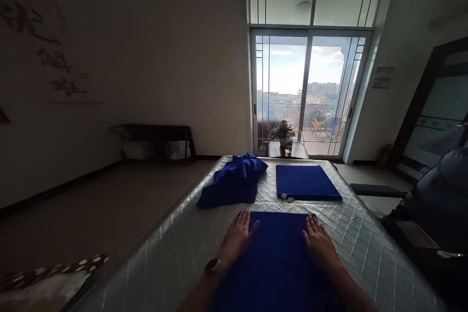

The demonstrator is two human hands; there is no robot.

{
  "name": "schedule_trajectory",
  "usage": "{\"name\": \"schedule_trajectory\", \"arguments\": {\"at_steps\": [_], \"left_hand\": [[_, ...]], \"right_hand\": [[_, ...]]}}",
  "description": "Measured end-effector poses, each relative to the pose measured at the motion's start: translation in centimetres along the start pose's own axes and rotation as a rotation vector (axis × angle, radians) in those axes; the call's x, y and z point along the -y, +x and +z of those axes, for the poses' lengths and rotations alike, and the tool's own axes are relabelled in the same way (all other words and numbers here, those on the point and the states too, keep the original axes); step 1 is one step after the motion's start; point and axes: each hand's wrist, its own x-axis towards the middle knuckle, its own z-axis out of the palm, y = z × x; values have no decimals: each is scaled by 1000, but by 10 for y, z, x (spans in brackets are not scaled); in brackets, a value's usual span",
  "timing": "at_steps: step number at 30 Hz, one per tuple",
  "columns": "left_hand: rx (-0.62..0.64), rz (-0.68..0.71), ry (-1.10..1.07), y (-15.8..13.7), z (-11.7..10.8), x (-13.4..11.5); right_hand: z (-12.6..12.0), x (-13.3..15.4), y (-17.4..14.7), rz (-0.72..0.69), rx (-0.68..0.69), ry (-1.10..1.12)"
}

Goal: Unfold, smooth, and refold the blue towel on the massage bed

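Note:
A blue cloth point(280, 258) lies flat in front of me on the silvery quilted tabletop point(168, 253). My left hand point(237, 235) rests on its far left edge, fingers stretched out and pointing away, thumb on the fabric. Along the far right edge lies my right hand point(320, 239), also flat with fingers extended. Beyond the right hand is a neatly folded blue cloth point(307, 183) with small white tags at its near left corner. A crumpled blue cloth point(237, 180) sits in a heap past my left hand.
Past the far edge, a small table point(272, 150) holds a potted plant point(282, 129) and a bottle point(288, 141) before the sliding glass door point(281, 83). A dark low bench point(157, 139) stands by the left wall. Dark seating point(438, 195) is close on the right.

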Motion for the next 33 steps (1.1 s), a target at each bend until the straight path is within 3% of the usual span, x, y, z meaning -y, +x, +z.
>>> {"name": "schedule_trajectory", "arguments": {"at_steps": [6,9,12,15,18,21,25,33], "left_hand": [[13,20,40,0,-10,-1],[49,-7,70,4,-19,-15],[54,72,33,5,-20,-59],[106,261,-80,1,-11,-125],[171,355,-194,-5,-2,-183],[190,334,-236,-8,-1,-205],[179,273,-167,-9,-6,-177],[167,23,22,-20,-26,-54]], "right_hand": [[-1,2,-2,33,28,4],[-1,2,-2,46,32,14],[0,1,-2,49,30,30],[2,-1,-2,38,33,16],[4,-4,-3,-4,42,-28],[5,-6,-3,-31,48,-52],[5,-5,-1,10,55,5],[4,-4,1,29,44,40]]}}
